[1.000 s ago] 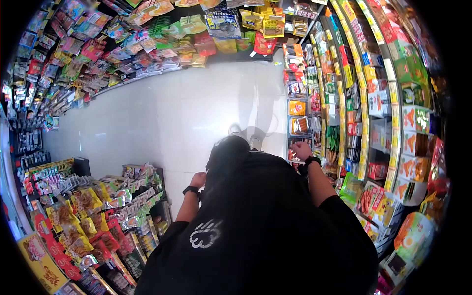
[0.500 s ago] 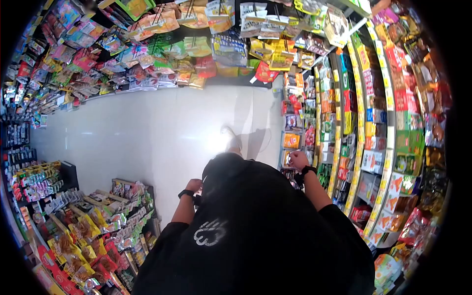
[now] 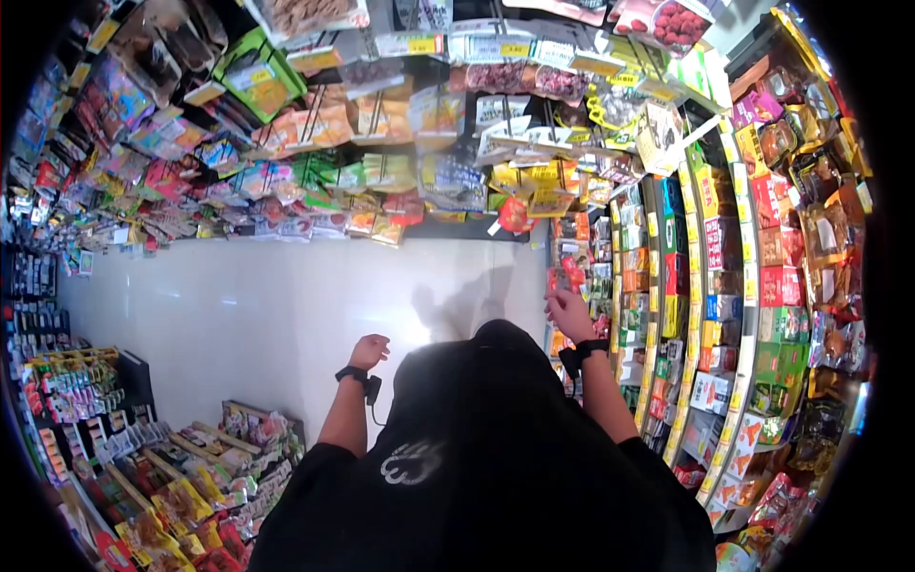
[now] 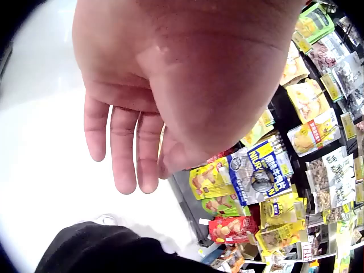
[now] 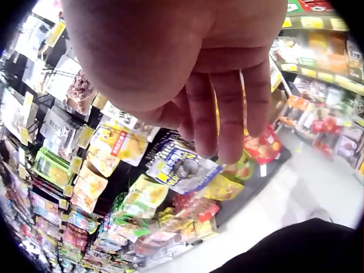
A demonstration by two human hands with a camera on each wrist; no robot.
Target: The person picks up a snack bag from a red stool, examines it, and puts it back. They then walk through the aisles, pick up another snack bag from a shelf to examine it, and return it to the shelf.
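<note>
My left hand [image 3: 370, 351] hangs over the pale floor [image 3: 257, 315], left of my black shirt. In the left wrist view its fingers [image 4: 124, 153] are loosely extended and hold nothing. On the other side, my right hand [image 3: 570, 315] is held out near the right-hand shelves, overlapping red packets [image 3: 564, 276] on the low end of them in the head view. Its fingers [image 5: 230, 125] hang relaxed with nothing in them. A blue and white snack bag [image 5: 183, 169] hangs on the rack beyond both hands, beside a red bag [image 4: 232, 228].
Ahead stands a rack of hanging snack bags [image 3: 381, 172], with price tags [image 3: 419, 45]. Shelves of boxed and bagged goods [image 3: 782, 353] run along the right. At the lower left is a low display of packets [image 3: 191, 496].
The front rack fills more of the head view and sits closer. Both hands have swung forward from beside the body, and the lower-left display has slid back.
</note>
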